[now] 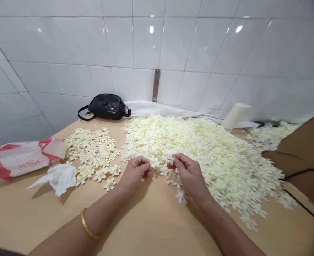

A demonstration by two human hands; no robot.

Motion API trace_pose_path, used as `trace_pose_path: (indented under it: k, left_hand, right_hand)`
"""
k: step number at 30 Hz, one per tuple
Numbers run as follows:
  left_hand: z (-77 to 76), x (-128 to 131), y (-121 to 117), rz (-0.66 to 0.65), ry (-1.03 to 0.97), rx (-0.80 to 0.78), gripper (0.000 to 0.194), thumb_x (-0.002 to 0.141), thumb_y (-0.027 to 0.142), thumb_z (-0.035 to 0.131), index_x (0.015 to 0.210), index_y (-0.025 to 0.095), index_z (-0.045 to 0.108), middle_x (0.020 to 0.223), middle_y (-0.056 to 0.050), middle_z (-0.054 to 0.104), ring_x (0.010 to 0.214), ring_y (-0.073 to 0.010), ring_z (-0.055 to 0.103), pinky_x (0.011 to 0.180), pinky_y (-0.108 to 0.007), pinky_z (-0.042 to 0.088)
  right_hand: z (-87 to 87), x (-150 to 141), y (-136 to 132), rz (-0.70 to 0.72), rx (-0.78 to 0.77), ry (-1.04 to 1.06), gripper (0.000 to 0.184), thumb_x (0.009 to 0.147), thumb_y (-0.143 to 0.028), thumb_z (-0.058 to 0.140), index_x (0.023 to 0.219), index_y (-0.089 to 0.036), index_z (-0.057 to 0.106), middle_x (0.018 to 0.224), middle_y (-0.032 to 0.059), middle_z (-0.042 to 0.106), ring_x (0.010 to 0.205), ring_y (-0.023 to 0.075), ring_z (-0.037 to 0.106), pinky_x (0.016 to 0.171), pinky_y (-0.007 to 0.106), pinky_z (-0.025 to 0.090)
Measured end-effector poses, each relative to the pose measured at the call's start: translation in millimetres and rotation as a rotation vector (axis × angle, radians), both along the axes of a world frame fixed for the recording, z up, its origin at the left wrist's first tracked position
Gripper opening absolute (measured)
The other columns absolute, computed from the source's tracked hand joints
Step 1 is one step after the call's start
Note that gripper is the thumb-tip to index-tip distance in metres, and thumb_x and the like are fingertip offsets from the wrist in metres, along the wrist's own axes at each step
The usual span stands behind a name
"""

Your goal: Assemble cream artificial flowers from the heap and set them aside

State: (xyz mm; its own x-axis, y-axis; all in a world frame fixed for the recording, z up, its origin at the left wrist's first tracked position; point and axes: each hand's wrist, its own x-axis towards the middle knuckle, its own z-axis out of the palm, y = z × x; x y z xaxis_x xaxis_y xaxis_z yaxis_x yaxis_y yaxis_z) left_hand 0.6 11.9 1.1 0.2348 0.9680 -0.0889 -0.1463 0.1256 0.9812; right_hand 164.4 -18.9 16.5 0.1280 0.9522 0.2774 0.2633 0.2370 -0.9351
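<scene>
Two bare hands work at the near edge of a large heap (pixel 199 160) of cream artificial blossoms on a pale wooden counter (pixel 39 217). The right hand (pixel 189 176) pinches one small blossom (pixel 170 160), its fingers (pixel 175 161) closed on it. The left hand (pixel 135 173), with a gold bangle (pixel 87 224) on the forearm, has its fingers (pixel 147 166) bunched almost shut, just beside another blossom (pixel 154 161); whether they grip anything cannot be told. A light pinch near a blossom's centre should spare the thin petals from creasing. Left of the heap lies a thinner patch of blossoms (pixel 93 151), with a crumpled tissue (pixel 59 179) and a red-and-white plastic packet (pixel 23 158) beyond it. Behind the heap sit a black quilted bag (pixel 105 106) and a white cylinder (pixel 235 115). Right of the heap, a further drift of blossoms (pixel 272 135) meets a brown cardboard sheet (pixel 306 153).
</scene>
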Motion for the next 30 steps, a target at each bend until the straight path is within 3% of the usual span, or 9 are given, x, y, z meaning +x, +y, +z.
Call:
trace_pose_path:
  k: [3, 8, 12, 16, 21, 25, 28, 30]
  left_hand:
    - [1.1, 0, 0, -0.004, 0.019, -0.021, 0.010, 0.067, 0.020, 0.056, 0.061, 0.014, 0.050, 0.052, 0.000, 0.054, 0.045, -0.0067, 0.044, 0.047, -0.020, 0.032]
    - [4.4, 1, 0, -0.016, 0.026, -0.028, 0.011, 0.066, 0.021, 0.056, 0.060, 0.014, 0.049, 0.051, 0.000, 0.053, 0.044, -0.0070, 0.042, 0.046, -0.021, 0.031]
    - [4.2, 1, 2, -0.022, 0.020, -0.035, 0.012, 0.065, 0.023, 0.057, 0.061, 0.014, 0.049, 0.051, 0.000, 0.053, 0.044, -0.0072, 0.042, 0.046, -0.021, 0.032]
    - [3.8, 1, 3, -0.021, 0.002, -0.061, 0.013, 0.064, 0.023, 0.057, 0.060, 0.015, 0.048, 0.051, 0.000, 0.053, 0.043, -0.0068, 0.042, 0.045, -0.020, 0.031]
    - [5.5, 2, -1, -0.028, -0.001, -0.054, 0.012, 0.066, 0.019, 0.055, 0.059, 0.014, 0.047, 0.052, 0.000, 0.053, 0.044, -0.0068, 0.045, 0.045, -0.020, 0.032]
    - [6.4, 4, -5, -0.105, -0.010, 0.003, 0.010, 0.068, 0.019, 0.053, 0.061, 0.015, 0.048, 0.052, 0.001, 0.052, 0.042, -0.0068, 0.044, 0.044, -0.020, 0.033]
    - [6.9, 4, -8, -0.125, 0.017, 0.042, 0.009, 0.069, 0.018, 0.050, 0.061, 0.015, 0.048, 0.051, 0.001, 0.051, 0.042, -0.0068, 0.043, 0.044, -0.021, 0.033]
    - [6.7, 4, -10, -0.119, 0.047, 0.055, 0.008, 0.069, 0.015, 0.049, 0.061, 0.015, 0.048, 0.051, 0.001, 0.050, 0.042, -0.0066, 0.043, 0.043, -0.020, 0.032]
  right_hand:
    - [6.9, 16, 4, -0.095, 0.082, -0.080, 0.021, 0.082, -0.031, 0.043, 0.075, -0.015, 0.055, 0.067, 0.0024, 0.058, 0.066, 0.0149, 0.057, 0.065, 0.026, 0.045]
    - [22.3, 58, 28, -0.424, 0.317, -0.615, 0.023, 0.083, -0.026, 0.037, 0.075, -0.016, 0.055, 0.068, 0.0040, 0.057, 0.062, 0.0153, 0.052, 0.059, 0.026, 0.041]
    - [29.5, 78, 63, -0.478, 0.379, -0.735, 0.021, 0.081, -0.022, 0.039, 0.077, -0.015, 0.058, 0.076, 0.0080, 0.057, 0.075, 0.0198, 0.051, 0.072, 0.034, 0.038]
    - [27.8, 74, 78, -0.416, 0.386, -0.791, 0.020, 0.076, -0.022, 0.046, 0.088, -0.015, 0.060, 0.085, 0.0096, 0.059, 0.084, 0.0220, 0.051, 0.075, 0.036, 0.039]
    - [23.4, 37, 39, -0.340, 0.380, -0.649, 0.023, 0.082, -0.024, 0.041, 0.097, -0.016, 0.057, 0.094, 0.0091, 0.057, 0.088, 0.0197, 0.053, 0.077, 0.033, 0.041]
    - [17.7, 2, 7, -0.015, 0.073, -0.385, 0.023, 0.083, -0.033, 0.042, 0.090, -0.018, 0.058, 0.085, 0.0048, 0.060, 0.076, 0.0165, 0.056, 0.068, 0.028, 0.044]
    - [10.5, -11, 1, 0.220, -0.148, -0.211, 0.024, 0.081, -0.037, 0.045, 0.084, -0.016, 0.057, 0.077, 0.0025, 0.059, 0.067, 0.0139, 0.054, 0.061, 0.026, 0.043]
    - [6.5, -14, 1, 0.282, -0.215, -0.125, 0.022, 0.079, -0.036, 0.048, 0.080, -0.016, 0.056, 0.070, 0.0005, 0.056, 0.063, 0.0123, 0.051, 0.058, 0.024, 0.041]
